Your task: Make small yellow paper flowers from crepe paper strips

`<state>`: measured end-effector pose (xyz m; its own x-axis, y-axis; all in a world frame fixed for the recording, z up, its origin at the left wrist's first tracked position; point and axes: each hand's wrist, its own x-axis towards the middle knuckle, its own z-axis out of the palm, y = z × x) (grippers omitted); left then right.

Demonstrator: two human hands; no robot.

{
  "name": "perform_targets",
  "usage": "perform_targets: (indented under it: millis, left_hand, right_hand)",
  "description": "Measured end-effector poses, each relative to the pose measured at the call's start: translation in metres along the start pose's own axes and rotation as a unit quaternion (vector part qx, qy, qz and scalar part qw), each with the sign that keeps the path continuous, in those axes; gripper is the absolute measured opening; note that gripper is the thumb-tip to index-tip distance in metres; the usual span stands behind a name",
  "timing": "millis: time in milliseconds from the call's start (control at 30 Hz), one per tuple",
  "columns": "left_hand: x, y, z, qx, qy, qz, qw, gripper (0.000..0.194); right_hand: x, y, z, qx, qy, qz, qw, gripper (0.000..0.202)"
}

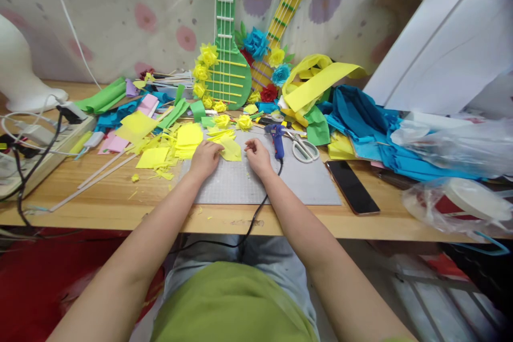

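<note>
Fingers of your left hand (206, 159) close on the yellow paper (231, 149) at its left edge; those of your right hand (258, 157), loosely curled, part-open and visibly empty, lie just beyond its right edge.

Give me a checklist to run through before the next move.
1. Left hand holding yellow paper piece: ok.
2. Right hand empty: cannot tell, it is partly curled.
3. Glue gun set down near the right hand: ok.
4. Glue gun heated: cannot tell.
5. Cord clear of right forearm: not ok, it passes beneath.
6. Scissors lying uncovered: ok.
</note>
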<state>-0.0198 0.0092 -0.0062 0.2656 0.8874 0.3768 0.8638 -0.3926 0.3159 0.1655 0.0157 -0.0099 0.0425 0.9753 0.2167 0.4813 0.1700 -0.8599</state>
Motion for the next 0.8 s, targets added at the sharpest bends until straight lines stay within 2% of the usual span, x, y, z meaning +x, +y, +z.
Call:
perform_targets:
  millis: [100, 233, 333, 400, 500, 600, 667, 733, 800]
  left_hand:
    - [0.003, 0.005, 0.002, 0.01, -0.003, 0.04, 0.999, 0.031]
    - [0.005, 0.01, 0.003, 0.021, 0.002, 0.037, 0.999, 0.032]
    - [0.007, 0.021, 0.004, 0.044, 0.002, 0.027, 0.999, 0.037]
    - [0.01, 0.033, 0.006, 0.065, 0.0, 0.004, 0.998, 0.039]
    - [0.015, 0.057, 0.012, 0.078, -0.005, -0.059, 0.995, 0.043]
    - [0.02, 0.077, 0.018, 0.069, -0.031, -0.124, 0.989, 0.042]
    - [0.022, 0.084, 0.02, 0.049, -0.045, -0.144, 0.987, 0.042]
    - [0.022, 0.084, 0.02, 0.025, -0.047, -0.11, 0.992, 0.042]
    - [0.02, 0.076, 0.018, 0.002, -0.039, -0.043, 0.998, 0.044]
  right_hand:
    - [0.0, 0.002, 0.0, -0.007, 0.002, -0.008, 1.0, 0.028]
    - [0.001, 0.003, -0.003, -0.027, 0.029, -0.017, 0.999, 0.03]
    - [0.0, -0.001, -0.008, -0.097, 0.065, -0.065, 0.991, 0.035]
    - [-0.002, -0.004, -0.011, -0.14, 0.059, -0.114, 0.982, 0.037]
    - [-0.005, -0.008, -0.012, -0.184, 0.006, -0.163, 0.969, 0.037]
    - [-0.006, -0.007, -0.01, -0.214, -0.025, -0.156, 0.964, 0.034]
    - [-0.005, -0.004, -0.01, -0.222, -0.025, -0.129, 0.966, 0.027]
    - [-0.002, 0.0, -0.01, -0.225, -0.021, -0.102, 0.969, 0.022]
    - [0.0, 0.004, -0.011, -0.224, -0.017, -0.086, 0.971, 0.02]
